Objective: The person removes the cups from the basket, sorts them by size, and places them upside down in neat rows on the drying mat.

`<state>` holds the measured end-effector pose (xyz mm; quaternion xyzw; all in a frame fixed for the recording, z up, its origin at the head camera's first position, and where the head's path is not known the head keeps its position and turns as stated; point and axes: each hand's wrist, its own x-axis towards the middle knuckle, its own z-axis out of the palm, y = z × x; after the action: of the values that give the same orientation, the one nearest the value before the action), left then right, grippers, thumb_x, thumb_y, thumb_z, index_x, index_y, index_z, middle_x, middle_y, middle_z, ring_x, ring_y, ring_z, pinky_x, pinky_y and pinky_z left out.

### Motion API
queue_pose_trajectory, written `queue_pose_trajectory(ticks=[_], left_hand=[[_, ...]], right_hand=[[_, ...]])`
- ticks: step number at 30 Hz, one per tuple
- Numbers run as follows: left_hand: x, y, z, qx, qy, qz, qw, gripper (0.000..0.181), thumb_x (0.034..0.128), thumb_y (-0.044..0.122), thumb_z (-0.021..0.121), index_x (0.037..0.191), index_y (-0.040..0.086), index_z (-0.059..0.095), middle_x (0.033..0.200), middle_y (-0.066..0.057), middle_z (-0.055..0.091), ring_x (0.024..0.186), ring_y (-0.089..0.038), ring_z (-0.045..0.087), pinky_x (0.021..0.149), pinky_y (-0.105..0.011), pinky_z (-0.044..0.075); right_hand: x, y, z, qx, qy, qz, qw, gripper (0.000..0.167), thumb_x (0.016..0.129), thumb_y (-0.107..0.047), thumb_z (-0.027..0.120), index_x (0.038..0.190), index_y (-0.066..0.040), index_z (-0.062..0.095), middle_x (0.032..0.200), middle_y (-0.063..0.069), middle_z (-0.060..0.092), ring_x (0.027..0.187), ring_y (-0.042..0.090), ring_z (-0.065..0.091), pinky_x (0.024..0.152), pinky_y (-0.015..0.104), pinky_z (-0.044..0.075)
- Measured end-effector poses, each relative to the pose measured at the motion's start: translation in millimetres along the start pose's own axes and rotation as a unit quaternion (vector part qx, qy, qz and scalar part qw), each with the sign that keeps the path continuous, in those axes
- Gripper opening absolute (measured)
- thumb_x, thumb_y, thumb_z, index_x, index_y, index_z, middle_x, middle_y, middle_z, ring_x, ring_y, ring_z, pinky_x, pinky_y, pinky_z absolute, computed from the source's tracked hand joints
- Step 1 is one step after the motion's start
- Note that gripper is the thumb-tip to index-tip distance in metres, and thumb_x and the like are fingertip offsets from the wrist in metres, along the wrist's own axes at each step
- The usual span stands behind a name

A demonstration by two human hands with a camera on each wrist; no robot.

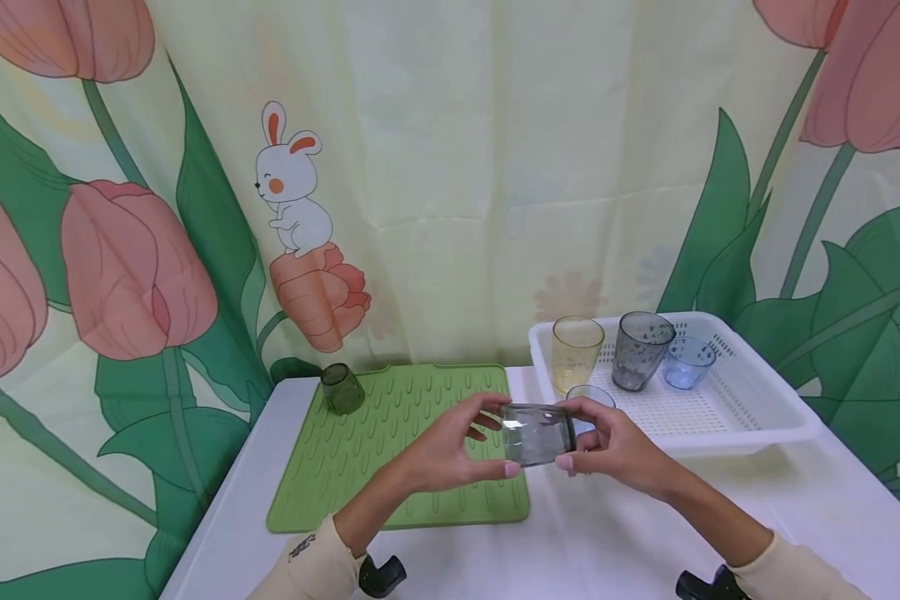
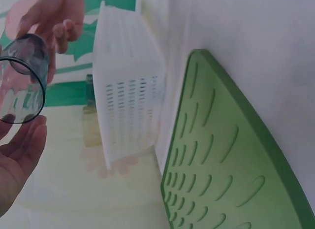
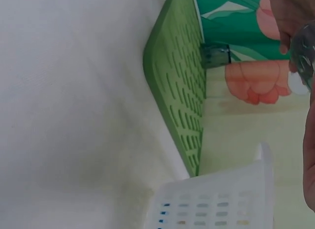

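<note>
A clear grey drinking glass (image 1: 537, 435) is held sideways in the air between both hands, above the gap between mat and basket. My left hand (image 1: 457, 446) pinches its left end, thumb below and fingers above. On the other end, my right hand (image 1: 618, 442) grips it with thumb and fingers. In the left wrist view the rim of the glass (image 2: 37, 98) faces the left fingers. Only part of the glass (image 3: 302, 51) shows at the edge of the right wrist view. A dark green glass (image 1: 342, 389) stands upside down on the green drying mat (image 1: 405, 508).
At the right stands a white perforated basket (image 1: 765, 429). In it are a yellow glass (image 1: 576, 354), a dark grey glass (image 1: 640, 350) and a blue glass (image 1: 688, 364). Another bluish glass (image 1: 592, 395) is partly hidden behind my right hand. A printed curtain (image 1: 450, 208) hangs behind the white table (image 1: 592, 550).
</note>
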<state>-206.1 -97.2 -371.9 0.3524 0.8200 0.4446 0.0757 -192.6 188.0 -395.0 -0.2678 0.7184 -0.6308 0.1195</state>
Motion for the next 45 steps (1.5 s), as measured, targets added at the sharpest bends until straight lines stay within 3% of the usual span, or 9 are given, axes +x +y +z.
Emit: queue_pose_trajectory(ticks=[10, 20, 27, 32, 36, 45], left_hand=[[-3.0, -3.8, 0.1, 0.007, -0.006, -0.001, 1.0, 0.077, 0.0842, 0.036, 0.08, 0.147, 0.022, 0.038, 0.139, 0.001, 0.054, 0.122, -0.018, 0.057, 0.1, -0.034, 0.051], [-8.0, -12.1, 6.9, 0.008, -0.001, -0.019, 0.9998, 0.07, 0.0845, 0.032, 0.08, 0.142, 0.019, 0.042, 0.134, 0.003, 0.056, 0.115, -0.012, 0.056, 0.096, -0.031, 0.052], [-13.2, -16.3, 5.8, 0.008, -0.003, -0.035, 0.9993, 0.07, 0.0834, 0.034, 0.081, 0.14, 0.016, 0.045, 0.132, 0.002, 0.057, 0.114, -0.012, 0.057, 0.097, -0.032, 0.052], [-18.2, -19.5, 3.8, 0.011, -0.006, -0.042, 0.999, 0.073, 0.0843, 0.039, 0.08, 0.143, 0.015, 0.044, 0.134, 0.001, 0.057, 0.115, -0.013, 0.057, 0.097, -0.034, 0.053], [-23.9, -23.4, 1.7, 0.009, -0.005, -0.046, 0.9989, 0.076, 0.0855, 0.042, 0.078, 0.147, 0.017, 0.042, 0.136, 0.003, 0.056, 0.117, -0.013, 0.057, 0.098, -0.04, 0.052], [-49.0, -47.7, -6.1, 0.011, 0.027, -0.08, 0.9964, 0.082, 0.0884, 0.045, 0.075, 0.153, 0.014, 0.036, 0.14, 0.0, 0.056, 0.123, -0.021, 0.059, 0.098, -0.036, 0.05]], right_hand=[[8.3, -13.9, 7.8, 0.01, 0.026, -0.015, 0.9995, 0.058, 0.089, 0.001, 0.07, 0.138, 0.007, 0.041, 0.107, 0.012, 0.068, 0.075, 0.014, 0.07, 0.063, 0.027, 0.056], [19.3, -19.0, 21.0, -0.021, 0.046, -0.015, 0.9986, 0.056, 0.086, -0.003, 0.074, 0.135, 0.002, 0.049, 0.097, 0.013, 0.066, 0.068, 0.013, 0.068, 0.056, 0.029, 0.055], [25.9, -21.6, 22.8, -0.009, 0.006, 0.002, 0.9999, 0.059, 0.084, -0.002, 0.076, 0.136, 0.002, 0.049, 0.099, 0.008, 0.071, 0.07, 0.011, 0.067, 0.06, 0.029, 0.055], [31.5, -23.0, 25.3, 0.003, -0.019, -0.003, 0.9998, 0.06, 0.084, 0.0, 0.074, 0.138, 0.005, 0.046, 0.087, 0.001, 0.073, 0.067, 0.01, 0.065, 0.062, 0.03, 0.056], [36.1, -22.7, 28.3, -0.009, -0.022, -0.012, 0.9997, 0.059, 0.085, -0.002, 0.074, 0.138, 0.004, 0.047, 0.076, -0.001, 0.071, 0.063, 0.009, 0.063, 0.062, 0.032, 0.056], [49.8, -26.7, 31.9, -0.043, -0.013, 0.002, 0.999, 0.061, 0.086, -0.009, 0.077, 0.139, 0.0, 0.049, 0.067, 0.003, 0.068, 0.064, 0.012, 0.065, 0.061, 0.032, 0.056]])
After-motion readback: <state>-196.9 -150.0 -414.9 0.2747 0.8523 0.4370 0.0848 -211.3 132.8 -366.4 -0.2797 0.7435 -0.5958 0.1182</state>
